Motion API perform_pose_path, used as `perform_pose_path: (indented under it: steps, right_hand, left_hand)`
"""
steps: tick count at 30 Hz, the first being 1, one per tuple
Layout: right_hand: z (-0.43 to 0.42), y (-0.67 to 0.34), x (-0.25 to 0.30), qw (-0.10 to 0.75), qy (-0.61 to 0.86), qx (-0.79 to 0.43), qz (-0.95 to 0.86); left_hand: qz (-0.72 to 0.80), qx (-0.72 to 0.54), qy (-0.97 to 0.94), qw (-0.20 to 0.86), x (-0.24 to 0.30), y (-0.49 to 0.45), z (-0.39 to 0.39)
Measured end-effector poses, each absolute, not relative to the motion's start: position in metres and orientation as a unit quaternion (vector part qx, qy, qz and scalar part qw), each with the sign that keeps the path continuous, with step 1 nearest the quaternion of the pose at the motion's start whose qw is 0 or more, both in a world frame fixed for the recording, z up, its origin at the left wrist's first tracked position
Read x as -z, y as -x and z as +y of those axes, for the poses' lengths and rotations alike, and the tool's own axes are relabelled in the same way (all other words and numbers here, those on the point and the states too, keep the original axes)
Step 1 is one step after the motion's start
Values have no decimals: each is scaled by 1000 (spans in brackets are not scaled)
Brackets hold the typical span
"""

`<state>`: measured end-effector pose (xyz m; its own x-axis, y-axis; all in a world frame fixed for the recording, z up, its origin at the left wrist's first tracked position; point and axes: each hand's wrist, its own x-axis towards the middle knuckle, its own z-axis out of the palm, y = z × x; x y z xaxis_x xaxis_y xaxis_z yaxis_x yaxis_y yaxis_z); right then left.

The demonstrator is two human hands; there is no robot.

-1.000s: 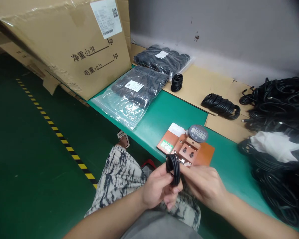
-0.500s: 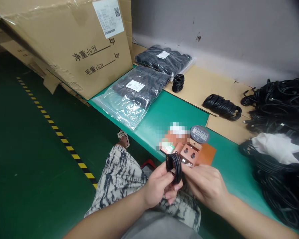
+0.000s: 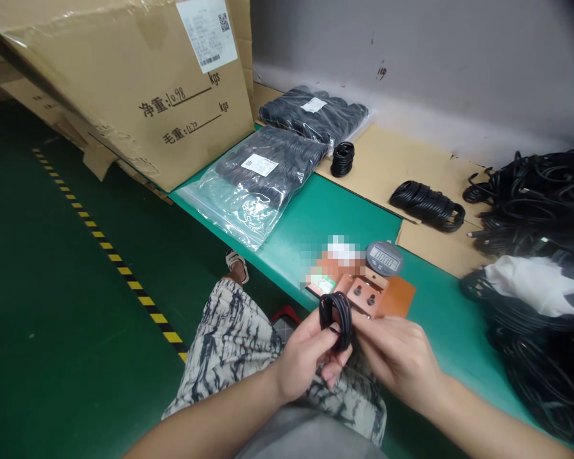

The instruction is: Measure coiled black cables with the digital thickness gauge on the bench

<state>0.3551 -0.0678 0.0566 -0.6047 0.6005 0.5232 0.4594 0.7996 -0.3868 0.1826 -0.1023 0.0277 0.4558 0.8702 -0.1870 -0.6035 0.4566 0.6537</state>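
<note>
At lower centre, the left hand [image 3: 306, 360] and right hand [image 3: 399, 357] pinch a small coil of black cable [image 3: 337, 315] between them, just in front of a digital gauge fixture [image 3: 370, 293] on the green bench [image 3: 316, 217]. 2 clear plastic bags [image 3: 263, 175] at upper centre hold wound coils. A tangled heap of loose cable [image 3: 530, 210] at right looks unsorted.

Left hand [image 3: 302, 362] meets right hand [image 3: 398, 358] (fingers curled).

pixelated label [image 3: 337, 255] on fixture, cable pile [image 3: 536, 210] cut at right edge
</note>
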Motion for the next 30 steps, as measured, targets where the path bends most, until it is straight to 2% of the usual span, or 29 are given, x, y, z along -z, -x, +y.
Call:
perform_pose_path:
  steps: [11, 30]
  right_hand:
    - [-69, -355, -54, 336, 317, -115, -879]
    - [-69, -351, -58, 358, 316, -143, -867]
  left_hand:
    - [166, -449, -198, 855, -25, -183, -107]
    - [177, -441, -145, 868, -34, -182, -107]
